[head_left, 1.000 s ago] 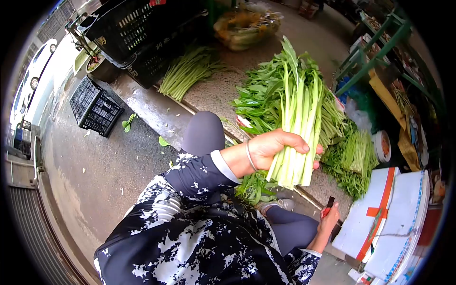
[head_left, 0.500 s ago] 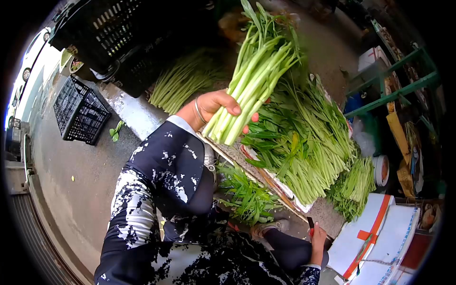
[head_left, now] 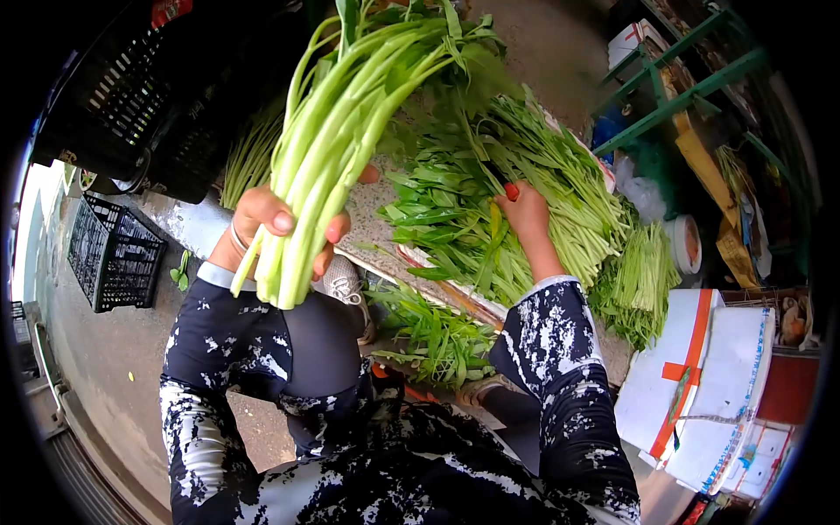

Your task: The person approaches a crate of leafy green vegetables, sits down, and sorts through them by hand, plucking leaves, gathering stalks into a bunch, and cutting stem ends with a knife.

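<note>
**Bunch (head_left: 328, 166) in the left hand (head_left: 258, 217), right hand (head_left: 528, 219) over the pile (head_left: 560, 214)**

The left hand is wrapped round the pale stems of the bunch, thumb in front, cut ends down, holding it up left of the pile. The right hand's fingers are curled round a red object (head_left: 511, 190), mostly hidden; whether they also grip greens, I cannot tell. Below the pile, leaves (head_left: 429, 337) lie on the ground near a shoe (head_left: 343, 284). Right of it sit another bundle (head_left: 643, 267), a white tub (head_left: 685, 243) and a taped box (head_left: 656, 376), with a green rack (head_left: 674, 101) above. Far left stands a black crate (head_left: 114, 254).
</note>
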Action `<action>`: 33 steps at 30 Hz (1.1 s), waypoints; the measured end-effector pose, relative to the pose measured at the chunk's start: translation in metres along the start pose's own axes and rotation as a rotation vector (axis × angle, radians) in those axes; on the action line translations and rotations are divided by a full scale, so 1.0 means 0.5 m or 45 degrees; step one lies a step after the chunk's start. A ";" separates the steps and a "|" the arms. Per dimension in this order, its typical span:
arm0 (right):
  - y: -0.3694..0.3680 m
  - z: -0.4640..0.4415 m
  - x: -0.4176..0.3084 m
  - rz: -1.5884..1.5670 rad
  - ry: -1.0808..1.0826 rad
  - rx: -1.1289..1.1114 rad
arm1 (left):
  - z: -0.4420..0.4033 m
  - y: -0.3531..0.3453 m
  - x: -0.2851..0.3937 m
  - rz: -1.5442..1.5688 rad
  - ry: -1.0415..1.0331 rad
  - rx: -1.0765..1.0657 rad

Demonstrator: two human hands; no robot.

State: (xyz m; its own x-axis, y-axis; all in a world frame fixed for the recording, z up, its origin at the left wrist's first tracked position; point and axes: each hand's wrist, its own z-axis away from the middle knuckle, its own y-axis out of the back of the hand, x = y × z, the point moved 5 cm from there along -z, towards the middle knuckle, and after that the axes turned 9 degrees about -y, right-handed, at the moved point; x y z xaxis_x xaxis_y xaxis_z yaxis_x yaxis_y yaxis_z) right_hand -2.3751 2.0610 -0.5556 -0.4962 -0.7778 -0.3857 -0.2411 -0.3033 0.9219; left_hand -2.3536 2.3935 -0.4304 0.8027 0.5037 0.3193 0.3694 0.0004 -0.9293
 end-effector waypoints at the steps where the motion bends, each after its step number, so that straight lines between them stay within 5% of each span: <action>1: -0.022 -0.002 0.000 0.009 0.007 -0.053 | 0.015 -0.022 0.019 -0.005 -0.008 -0.052; 10: -0.007 -0.006 0.141 -0.662 -0.308 0.253 | 0.036 -0.123 0.196 -0.478 -0.214 -0.431; 14: 0.022 0.028 0.194 -0.920 -0.439 0.324 | 0.013 -0.084 0.200 -0.618 -0.312 -0.112; 22: 0.020 0.134 0.245 -1.010 -0.485 0.394 | -0.057 0.271 0.138 -0.637 0.097 0.193; 29: 0.013 0.142 0.247 -0.803 -0.566 0.341 | 0.094 0.695 0.094 -0.510 0.692 0.900; 33: 0.005 0.137 0.249 -0.814 -0.558 0.304 | 0.157 0.703 0.128 -0.669 0.690 1.009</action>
State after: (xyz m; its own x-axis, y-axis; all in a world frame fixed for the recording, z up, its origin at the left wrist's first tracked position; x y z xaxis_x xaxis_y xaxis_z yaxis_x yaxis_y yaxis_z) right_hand -2.4945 2.0011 -0.6038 -0.4718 -0.1922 -0.8605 -0.7357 -0.4521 0.5043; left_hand -2.2092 2.4940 -0.7513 0.8041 -0.1691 0.5699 0.4760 0.7574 -0.4469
